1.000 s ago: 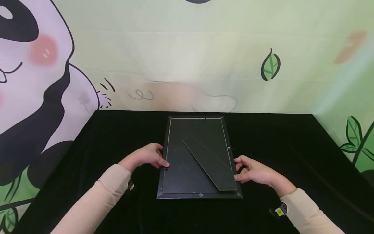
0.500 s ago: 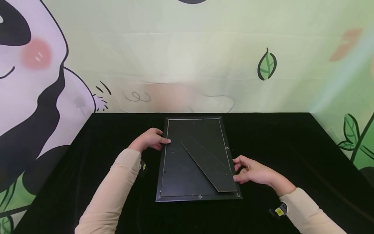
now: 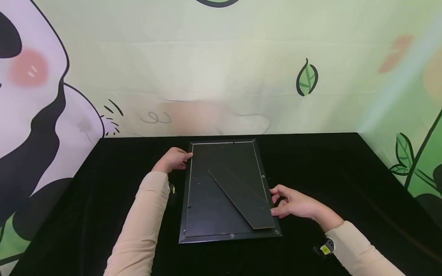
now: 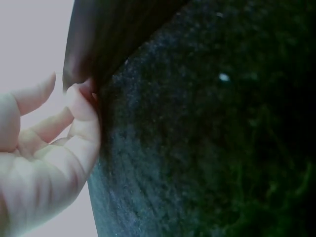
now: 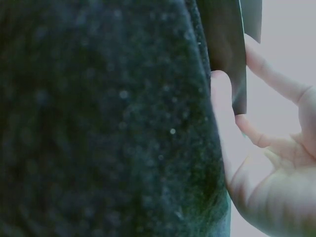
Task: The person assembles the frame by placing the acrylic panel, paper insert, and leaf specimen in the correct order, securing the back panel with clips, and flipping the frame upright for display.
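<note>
A black picture frame (image 3: 207,199) lies face down on the black cloth, its back showing with a slanted easel stand (image 3: 243,199) across the lower right. My left hand (image 3: 174,158) is at the left edge near the far corner, thumb over the rim. In the left wrist view, that hand's fingers (image 4: 81,111) curl against the frame's side, its thumb just off the top. At the right edge, toward the near corner, my right hand (image 3: 293,201) pinches the rim. The right wrist view shows the frame's edge (image 5: 229,64) between its thumb and fingers.
Black cloth (image 3: 310,161) covers the table around the frame. Behind it rises a pale green wall hanging (image 3: 207,69) printed with a panda and leaves. A wrist device with a yellow patch (image 3: 325,249) sits under the right cuff.
My left hand has slid away from me along the frame's left edge, toward the far corner. The right hand keeps its place on the right edge. The head view has turned slightly right.
</note>
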`<state>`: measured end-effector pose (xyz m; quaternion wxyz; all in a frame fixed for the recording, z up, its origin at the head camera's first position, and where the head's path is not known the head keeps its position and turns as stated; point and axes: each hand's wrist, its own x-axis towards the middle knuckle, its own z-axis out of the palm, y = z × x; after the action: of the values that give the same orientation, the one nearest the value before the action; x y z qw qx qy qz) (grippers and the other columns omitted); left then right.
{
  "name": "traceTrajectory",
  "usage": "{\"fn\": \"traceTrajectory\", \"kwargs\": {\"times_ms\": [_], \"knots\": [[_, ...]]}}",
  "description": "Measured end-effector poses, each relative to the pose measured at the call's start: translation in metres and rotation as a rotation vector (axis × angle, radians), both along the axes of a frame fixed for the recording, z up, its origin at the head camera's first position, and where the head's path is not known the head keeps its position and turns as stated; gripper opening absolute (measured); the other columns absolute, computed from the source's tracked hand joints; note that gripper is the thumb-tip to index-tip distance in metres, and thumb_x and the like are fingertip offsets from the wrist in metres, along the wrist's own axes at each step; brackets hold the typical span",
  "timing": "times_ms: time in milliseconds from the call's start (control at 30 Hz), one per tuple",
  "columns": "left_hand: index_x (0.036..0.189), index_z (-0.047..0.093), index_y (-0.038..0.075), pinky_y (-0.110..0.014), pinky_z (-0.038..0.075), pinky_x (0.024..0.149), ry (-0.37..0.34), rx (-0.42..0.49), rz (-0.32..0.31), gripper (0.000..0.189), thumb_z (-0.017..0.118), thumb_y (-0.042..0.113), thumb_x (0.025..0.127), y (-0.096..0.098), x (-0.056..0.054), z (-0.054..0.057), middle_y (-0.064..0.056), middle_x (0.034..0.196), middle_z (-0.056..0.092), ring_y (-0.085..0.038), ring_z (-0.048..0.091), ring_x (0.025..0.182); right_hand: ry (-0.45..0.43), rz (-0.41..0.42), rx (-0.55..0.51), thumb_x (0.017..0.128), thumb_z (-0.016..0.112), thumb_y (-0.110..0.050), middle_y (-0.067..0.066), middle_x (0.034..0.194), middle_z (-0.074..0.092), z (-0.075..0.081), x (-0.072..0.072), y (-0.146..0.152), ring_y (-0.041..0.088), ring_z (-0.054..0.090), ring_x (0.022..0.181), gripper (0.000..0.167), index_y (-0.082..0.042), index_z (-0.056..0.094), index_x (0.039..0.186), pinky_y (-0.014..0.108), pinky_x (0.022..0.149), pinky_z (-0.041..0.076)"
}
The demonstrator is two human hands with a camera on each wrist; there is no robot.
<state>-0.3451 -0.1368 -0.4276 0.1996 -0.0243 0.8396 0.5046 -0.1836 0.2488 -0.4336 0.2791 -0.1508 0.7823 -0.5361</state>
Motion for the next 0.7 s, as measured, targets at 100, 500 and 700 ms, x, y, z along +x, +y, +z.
{"fn": "traceTrajectory", "kwargs": {"times_ms": [100,500,700], "knots": [[0.122,0.057,-0.010,-0.026,0.052,0.069,-0.014,-0.001,0.039,0.040,0.058,0.021,0.097,0.0019,-0.0006,0.0003,-0.010,0.093,0.049,-0.014,0.055,0.071,-0.001,-0.004,0.000,0.087,0.070,-0.009,0.019,0.117,0.046,-0.0010,-0.0001,-0.0002,0.020,0.066,0.084,0.062,0.010,0.033,0.134,0.038,0.084,0.054],[0.101,0.064,-0.003,-0.022,0.047,0.058,-0.018,0.013,0.175,0.027,0.072,0.019,0.088,0.0090,0.0026,0.0007,0.000,0.071,0.049,-0.011,0.049,0.062,-0.006,-0.002,-0.011,0.088,0.069,-0.010,0.019,0.116,0.046,0.0007,0.0005,0.0004,0.021,0.067,0.084,0.060,0.009,0.034,0.133,0.040,0.085,0.054],[0.093,0.064,0.001,-0.023,0.046,0.057,-0.003,-0.011,0.192,0.023,0.074,0.021,0.086,0.0087,0.0019,-0.0025,0.001,0.066,0.048,-0.012,0.049,0.061,-0.009,-0.008,-0.006,0.087,0.071,-0.010,0.019,0.116,0.046,0.0007,0.0004,-0.0013,0.021,0.066,0.083,0.061,0.009,0.034,0.132,0.039,0.083,0.054]]}}
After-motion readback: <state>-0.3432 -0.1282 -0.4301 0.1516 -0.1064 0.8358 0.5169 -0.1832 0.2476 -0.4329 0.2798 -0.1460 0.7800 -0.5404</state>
